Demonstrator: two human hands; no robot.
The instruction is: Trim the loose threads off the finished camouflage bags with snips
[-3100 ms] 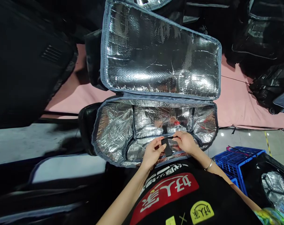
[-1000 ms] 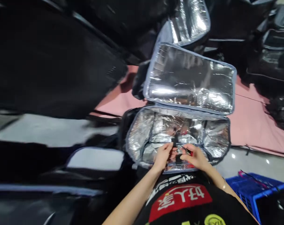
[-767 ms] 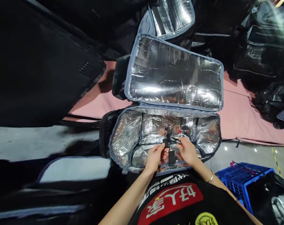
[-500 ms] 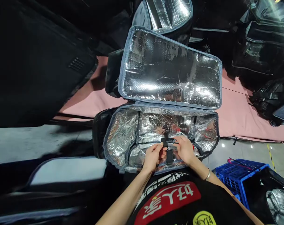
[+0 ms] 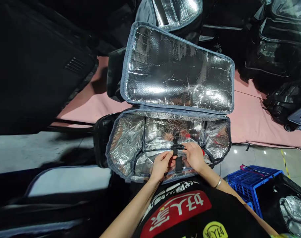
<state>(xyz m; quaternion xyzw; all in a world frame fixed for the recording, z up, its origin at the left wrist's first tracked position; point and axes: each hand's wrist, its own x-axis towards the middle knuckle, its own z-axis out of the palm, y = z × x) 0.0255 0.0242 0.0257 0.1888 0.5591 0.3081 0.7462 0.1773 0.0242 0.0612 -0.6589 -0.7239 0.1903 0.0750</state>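
Before me an insulated bag (image 5: 127,145) stands open, its silver foil lining showing and its foil-lined lid (image 5: 177,72) folded back. My left hand (image 5: 161,165) pinches the end of a black strap (image 5: 174,151) over the bag's opening. Close beside it, my right hand (image 5: 193,156) is closed around dark scissors (image 5: 179,146), their slim blades pointing left at the strap. A bit of red shows behind that hand, perhaps the handle. Just below the fingers, a second black strap piece (image 5: 178,164) lies against the front foil wall.
Pink cloth (image 5: 249,109) covers the table under the bag. Another foil-lined bag (image 5: 177,13) stands behind the lid, and dark bags (image 5: 277,59) are piled at right. A blue crate (image 5: 254,180) sits on the floor at lower right. Large black panels (image 5: 41,82) fill the left.
The view has shifted slightly, so the bag appears a little further left and up. Both hands keep their hold at the strap, with the scissor blades now looking closer together.
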